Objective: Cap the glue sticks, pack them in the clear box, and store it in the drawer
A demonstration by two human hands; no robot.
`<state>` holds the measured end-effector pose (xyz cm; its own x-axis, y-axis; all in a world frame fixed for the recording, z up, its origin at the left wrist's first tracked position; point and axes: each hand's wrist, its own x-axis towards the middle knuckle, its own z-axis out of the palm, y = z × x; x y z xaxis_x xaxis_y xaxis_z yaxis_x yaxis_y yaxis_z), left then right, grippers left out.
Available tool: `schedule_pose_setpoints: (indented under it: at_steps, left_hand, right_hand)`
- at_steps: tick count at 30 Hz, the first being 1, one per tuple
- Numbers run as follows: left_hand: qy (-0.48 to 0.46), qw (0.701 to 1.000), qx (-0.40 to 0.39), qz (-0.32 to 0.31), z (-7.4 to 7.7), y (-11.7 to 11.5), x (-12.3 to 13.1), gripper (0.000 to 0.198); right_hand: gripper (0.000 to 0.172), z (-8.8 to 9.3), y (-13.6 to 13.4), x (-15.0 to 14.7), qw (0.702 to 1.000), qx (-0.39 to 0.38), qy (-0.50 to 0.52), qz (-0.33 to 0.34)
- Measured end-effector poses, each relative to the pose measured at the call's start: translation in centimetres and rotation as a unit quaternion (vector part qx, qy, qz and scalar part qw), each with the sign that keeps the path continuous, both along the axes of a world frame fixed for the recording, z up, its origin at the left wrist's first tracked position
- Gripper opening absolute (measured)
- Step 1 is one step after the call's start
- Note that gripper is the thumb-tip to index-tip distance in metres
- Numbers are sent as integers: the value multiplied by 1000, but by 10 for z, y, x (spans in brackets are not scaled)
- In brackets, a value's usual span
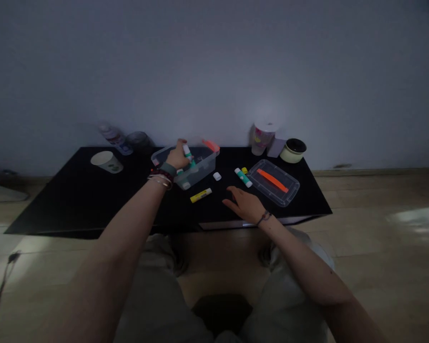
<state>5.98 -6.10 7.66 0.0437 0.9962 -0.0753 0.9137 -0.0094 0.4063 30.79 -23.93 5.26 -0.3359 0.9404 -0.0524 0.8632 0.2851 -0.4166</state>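
My left hand [177, 156] reaches into a clear plastic box [203, 167], its fingers closed around a green-and-white glue stick [187, 151]. Other pieces in the box lie partly hidden beneath that hand. My right hand [248, 206] hovers at the table's front edge with thumb and fingers apart, holding nothing. Beyond it lie another green-and-white glue stick [243, 177] and a small yellow cap [244, 170]. Between the hands are a yellow tube [200, 195] and a white cap [217, 176]. The box's clear lid [289, 194], with an orange handle, rests flat to the right.
On the black table [71, 205], a paper cup [107, 162], a spray-like bottle [116, 138] and a dark jar [139, 140] stand at left. A clear patterned cup [261, 139], a pale block [276, 146] and a cream pot [293, 151] stand back right, near the wall.
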Motion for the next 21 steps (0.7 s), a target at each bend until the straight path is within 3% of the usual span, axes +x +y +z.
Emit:
schedule_pose_setpoints:
  at_steps: [5, 12, 21]
  left_hand:
    - [70, 994, -80, -1, -22, 16, -4, 59]
    - [147, 982, -116, -14, -51, 32, -10, 53]
    - [195, 972, -128, -5, -55, 29, -13, 36]
  right_hand:
    - [56, -4, 0, 1, 1000, 3, -22, 18]
    - [57, -10, 0, 1, 999, 6, -43, 32]
    - [57, -12, 1, 1, 997, 10, -54, 48]
